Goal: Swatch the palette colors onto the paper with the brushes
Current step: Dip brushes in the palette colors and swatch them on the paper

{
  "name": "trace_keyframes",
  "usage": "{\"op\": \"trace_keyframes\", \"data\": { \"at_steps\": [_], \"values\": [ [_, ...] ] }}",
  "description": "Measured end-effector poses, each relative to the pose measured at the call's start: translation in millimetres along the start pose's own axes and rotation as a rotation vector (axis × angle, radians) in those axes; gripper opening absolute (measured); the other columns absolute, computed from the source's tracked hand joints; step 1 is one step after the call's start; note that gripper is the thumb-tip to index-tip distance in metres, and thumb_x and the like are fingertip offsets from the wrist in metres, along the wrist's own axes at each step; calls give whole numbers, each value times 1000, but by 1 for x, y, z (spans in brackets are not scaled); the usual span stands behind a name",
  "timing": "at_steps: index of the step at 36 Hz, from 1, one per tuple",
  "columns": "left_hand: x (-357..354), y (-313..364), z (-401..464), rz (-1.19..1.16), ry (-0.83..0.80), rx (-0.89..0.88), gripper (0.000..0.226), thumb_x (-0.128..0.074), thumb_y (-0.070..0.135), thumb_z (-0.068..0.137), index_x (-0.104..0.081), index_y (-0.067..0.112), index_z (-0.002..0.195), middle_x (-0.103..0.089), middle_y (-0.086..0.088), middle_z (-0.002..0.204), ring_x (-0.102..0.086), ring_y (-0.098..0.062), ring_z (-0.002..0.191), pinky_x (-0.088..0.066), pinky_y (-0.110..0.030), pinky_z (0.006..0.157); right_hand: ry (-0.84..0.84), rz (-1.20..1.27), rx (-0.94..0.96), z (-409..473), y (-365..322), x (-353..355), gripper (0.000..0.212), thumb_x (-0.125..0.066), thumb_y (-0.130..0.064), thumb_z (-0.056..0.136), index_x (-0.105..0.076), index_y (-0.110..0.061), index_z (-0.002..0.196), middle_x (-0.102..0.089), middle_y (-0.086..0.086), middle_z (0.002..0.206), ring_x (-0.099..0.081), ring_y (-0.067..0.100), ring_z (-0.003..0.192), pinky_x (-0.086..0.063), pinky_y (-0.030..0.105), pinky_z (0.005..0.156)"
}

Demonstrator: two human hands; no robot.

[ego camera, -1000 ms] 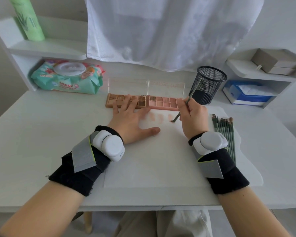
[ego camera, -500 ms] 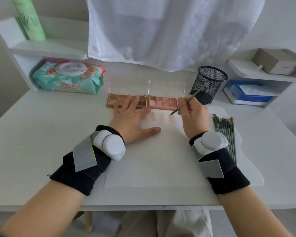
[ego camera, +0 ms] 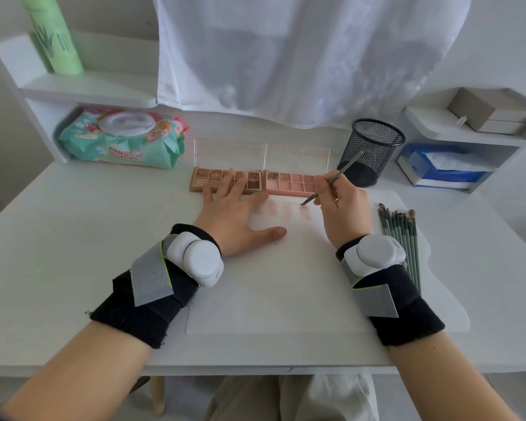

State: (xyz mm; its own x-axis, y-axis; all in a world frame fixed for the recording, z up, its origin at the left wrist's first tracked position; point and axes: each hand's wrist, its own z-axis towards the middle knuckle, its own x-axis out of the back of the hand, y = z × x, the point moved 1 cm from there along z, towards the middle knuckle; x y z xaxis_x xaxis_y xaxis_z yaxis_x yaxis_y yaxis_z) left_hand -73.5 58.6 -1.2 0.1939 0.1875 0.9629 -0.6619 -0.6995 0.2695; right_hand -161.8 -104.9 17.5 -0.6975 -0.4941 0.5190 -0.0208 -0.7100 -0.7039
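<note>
Right hand (ego camera: 342,214) pinching brush (ego camera: 331,180), tip seemingly above paper (ego camera: 286,284); left hand (ego camera: 234,220) flat.

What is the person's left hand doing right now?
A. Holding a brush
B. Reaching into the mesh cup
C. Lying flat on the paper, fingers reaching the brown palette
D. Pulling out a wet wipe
C: the left hand lies spread flat on the paper, its fingertips reaching the brown palette, while the right hand holds the brush.

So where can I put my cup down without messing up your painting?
Bare table lies left of the left hand, below the wipes pack. The paper is bare between the wrists. It is crowded by the palettes, swatches, spare brushes.
</note>
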Motion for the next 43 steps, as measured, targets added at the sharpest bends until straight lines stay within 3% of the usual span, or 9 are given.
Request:
{"op": "trace_keyframes", "data": {
  "at_steps": [3,7,14,19,24,28,34,43],
  "values": [
    [0,0,0,-5,1,0,77,-40,79,74,-26,44,141,3,-1,159,20,-19,144,13,-53,114,-21,-19,1,-1,1,0,24,-48,-23,96,-58,-7,81,-59,8,63,-55,27,61,-47,41,62],
    [1,0,-1,-5,-8,5,77,-40,79,74,-25,44,141,4,-1,159,21,-18,143,14,-52,114,5,-3,-10,-2,0,1,29,-48,-23,96,-48,-18,68,-50,2,54,-50,28,55,-44,41,58],
    [2,1,-1,-1,-8,6,78,-40,79,74,-25,44,142,4,-2,159,20,-19,144,13,-52,114,-12,-16,5,0,-1,1,22,-49,-22,96,-60,-7,85,-61,2,65,-59,27,64,-48,40,64],
    [2,2,-1,-1,-14,10,77,-40,79,74,-25,44,141,5,-1,159,21,-18,143,13,-52,114,16,-25,-13,-2,-1,2,28,-48,-24,96,-49,-20,67,-51,2,53,-52,30,56,-44,41,58],
    [2,2,-2,6,-13,8,78,-39,79,74,-24,43,142,4,-1,159,20,-19,144,13,-52,114,32,-31,-19,-1,-2,3,25,-48,-24,96,-60,-6,82,-60,6,61,-56,30,60,-48,41,60],
    [2,2,-2,10,-13,7,78,-39,79,75,-24,43,143,4,-1,159,20,-19,143,13,-52,114,12,-52,-32,-2,-1,3,26,-48,-24,96,-54,-11,74,-50,-6,52,-53,29,57,-44,40,58],
    [2,2,-2,11,-10,4,78,-39,79,75,-25,43,142,3,-1,159,20,-19,144,13,-52,114,34,-28,-20,-2,-1,3,27,-48,-25,96,-60,-5,82,-60,8,61,-56,31,60,-48,43,60],
    [2,2,-2,12,-5,-1,76,-40,78,76,-26,42,142,3,-2,159,20,-19,144,13,-52,114,31,-15,-36,-4,-5,7,29,-49,-24,96,-53,-8,72,-49,3,52,-51,33,57,-38,37,57]
  ]
}}
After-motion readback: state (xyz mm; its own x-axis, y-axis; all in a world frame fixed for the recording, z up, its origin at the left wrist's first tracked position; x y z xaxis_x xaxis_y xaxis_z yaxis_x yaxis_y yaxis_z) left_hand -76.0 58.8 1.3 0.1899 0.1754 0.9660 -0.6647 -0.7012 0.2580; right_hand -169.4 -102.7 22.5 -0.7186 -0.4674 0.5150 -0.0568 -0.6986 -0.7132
